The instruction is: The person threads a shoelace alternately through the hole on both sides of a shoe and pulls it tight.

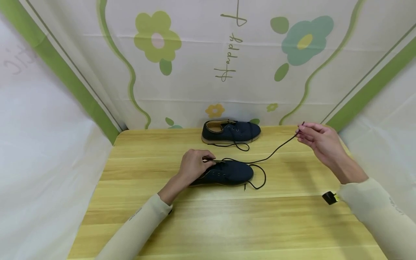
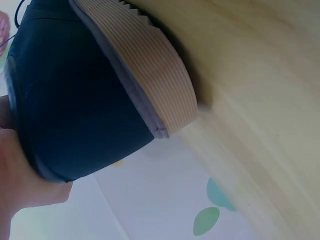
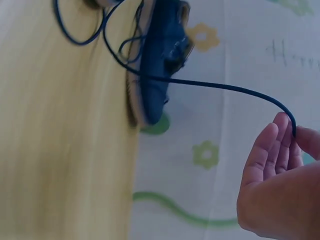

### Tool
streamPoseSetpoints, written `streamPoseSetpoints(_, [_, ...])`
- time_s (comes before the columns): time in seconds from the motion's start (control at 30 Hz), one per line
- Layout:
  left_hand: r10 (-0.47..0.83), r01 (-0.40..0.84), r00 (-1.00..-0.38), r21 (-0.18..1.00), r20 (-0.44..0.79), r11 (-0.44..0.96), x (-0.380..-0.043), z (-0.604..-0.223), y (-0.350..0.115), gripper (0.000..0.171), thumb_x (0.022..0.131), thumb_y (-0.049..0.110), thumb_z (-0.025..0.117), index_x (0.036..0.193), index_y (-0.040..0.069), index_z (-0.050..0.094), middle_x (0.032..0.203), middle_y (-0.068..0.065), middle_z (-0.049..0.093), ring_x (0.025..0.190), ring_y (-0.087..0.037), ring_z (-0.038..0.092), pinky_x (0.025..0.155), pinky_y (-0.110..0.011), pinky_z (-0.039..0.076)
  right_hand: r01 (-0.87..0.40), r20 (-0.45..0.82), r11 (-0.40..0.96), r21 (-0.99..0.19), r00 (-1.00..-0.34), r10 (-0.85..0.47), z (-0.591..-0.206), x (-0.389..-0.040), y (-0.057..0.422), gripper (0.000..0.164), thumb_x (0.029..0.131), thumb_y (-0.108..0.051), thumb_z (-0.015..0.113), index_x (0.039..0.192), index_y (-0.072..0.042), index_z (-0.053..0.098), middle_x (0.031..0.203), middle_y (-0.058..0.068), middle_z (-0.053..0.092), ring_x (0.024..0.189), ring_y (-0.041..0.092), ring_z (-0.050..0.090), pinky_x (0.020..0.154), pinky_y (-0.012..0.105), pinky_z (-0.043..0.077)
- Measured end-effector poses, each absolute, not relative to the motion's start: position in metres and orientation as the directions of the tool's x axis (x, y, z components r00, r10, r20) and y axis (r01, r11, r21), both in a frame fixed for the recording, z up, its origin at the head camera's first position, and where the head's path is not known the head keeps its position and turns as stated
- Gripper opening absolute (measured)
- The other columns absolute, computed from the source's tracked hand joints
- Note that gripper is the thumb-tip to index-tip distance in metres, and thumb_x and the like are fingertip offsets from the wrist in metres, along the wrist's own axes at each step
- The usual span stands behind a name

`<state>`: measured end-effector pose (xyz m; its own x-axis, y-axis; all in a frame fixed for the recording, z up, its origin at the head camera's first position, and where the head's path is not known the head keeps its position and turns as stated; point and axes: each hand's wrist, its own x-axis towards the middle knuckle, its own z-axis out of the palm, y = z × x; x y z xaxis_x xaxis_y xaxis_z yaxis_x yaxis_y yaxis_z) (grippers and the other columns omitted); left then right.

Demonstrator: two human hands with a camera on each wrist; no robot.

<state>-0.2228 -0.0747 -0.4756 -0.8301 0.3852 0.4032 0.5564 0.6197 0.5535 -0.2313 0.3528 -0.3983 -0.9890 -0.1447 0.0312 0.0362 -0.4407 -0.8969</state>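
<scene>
A dark navy lace-up shoe (image 1: 238, 172) lies on the table, toe to the right. My left hand (image 1: 194, 165) is at its opening, thumb and fingers pinching the upper edge near the tongue; the exact part is partly hidden. In the left wrist view the heel of that shoe (image 2: 70, 90) and its ribbed tan sole (image 2: 150, 65) fill much of the frame. Off to the right, my raised right hand (image 1: 320, 141) pinches the end of a black shoelace (image 1: 274, 151), which runs slack back to the shoe. Another lace end (image 1: 264, 177) loops beside the toe.
Behind it stands the matching shoe (image 1: 232, 133), its loose lace (image 1: 242, 146) lying in front. A wooden table (image 1: 208, 224) carries both. Printed white cloth (image 1: 195, 83) rises at the back edge. A small black object (image 1: 329, 198) is by the right cuff.
</scene>
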Motion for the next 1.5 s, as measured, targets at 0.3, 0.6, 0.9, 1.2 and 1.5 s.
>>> streamPoseSetpoints(0.3, [0.354, 0.616, -0.782, 0.552, 0.513, 0.562, -0.209, -0.469, -0.087, 0.015, 0.083, 0.005, 0.091, 0.096, 0.009, 0.085, 0.094, -0.001, 0.082, 0.082, -0.016, 0.078, 0.071, -0.032, 0.063, -0.075, 0.142, -0.292, -0.953, -0.966, -0.214, -0.364, -0.219, 0.297, 0.013, 0.104, 0.007, 0.060, 0.108, 0.006, 0.073, 0.099, 0.011, 0.078, 0.088, 0.020, 0.077, 0.079, 0.029, 0.063])
streamPoseSetpoints(0.6, [0.406, 0.515, -0.854, 0.636, 0.325, 0.575, -0.192, -0.461, -0.084, 0.009, 0.099, 0.020, 0.079, 0.100, 0.014, 0.085, 0.091, 0.004, 0.080, 0.072, -0.002, 0.068, 0.066, -0.022, 0.056, -0.106, 0.137, -0.124, -0.987, -0.953, -0.270, -0.358, -0.210, 0.248, 0.009, 0.103, 0.001, 0.067, 0.106, 0.000, 0.075, 0.096, 0.008, 0.078, 0.085, 0.017, 0.076, 0.078, 0.029, 0.063])
streamPoseSetpoints(0.9, [0.441, 0.436, -0.881, 0.660, 0.173, 0.611, -0.186, -0.462, -0.085, 0.009, 0.097, 0.023, 0.080, 0.099, 0.015, 0.085, 0.084, 0.007, 0.078, 0.071, -0.002, 0.067, 0.067, -0.024, 0.056, -0.100, 0.095, -0.001, -0.995, -0.942, -0.321, -0.380, -0.201, 0.216, 0.011, 0.104, -0.004, 0.067, 0.111, -0.003, 0.076, 0.102, 0.006, 0.078, 0.090, 0.018, 0.075, 0.082, 0.032, 0.063])
streamPoseSetpoints(1.2, [0.433, 0.412, -0.887, 0.699, 0.161, 0.584, -0.188, -0.465, -0.083, 0.008, 0.096, 0.021, 0.081, 0.097, 0.014, 0.085, 0.080, 0.008, 0.077, 0.066, 0.002, 0.065, 0.063, -0.023, 0.055, -0.017, -0.022, 0.095, -0.995, -0.918, -0.396, -0.405, -0.190, 0.197, 0.025, 0.103, -0.002, 0.068, 0.121, 0.015, 0.069, 0.101, 0.011, 0.079, 0.089, 0.017, 0.077, 0.082, 0.035, 0.063])
streamPoseSetpoints(1.5, [0.411, 0.393, -0.899, 0.696, 0.153, 0.600, -0.189, -0.466, -0.081, 0.007, 0.095, 0.020, 0.081, 0.093, 0.014, 0.085, 0.077, 0.008, 0.077, 0.065, 0.001, 0.065, 0.062, -0.024, 0.053, 0.037, -0.140, 0.242, -0.970, -0.895, -0.423, -0.428, -0.182, 0.181, 0.026, 0.099, -0.009, 0.075, 0.112, 0.014, 0.074, 0.094, 0.017, 0.080, 0.082, 0.023, 0.078, 0.077, 0.038, 0.064])
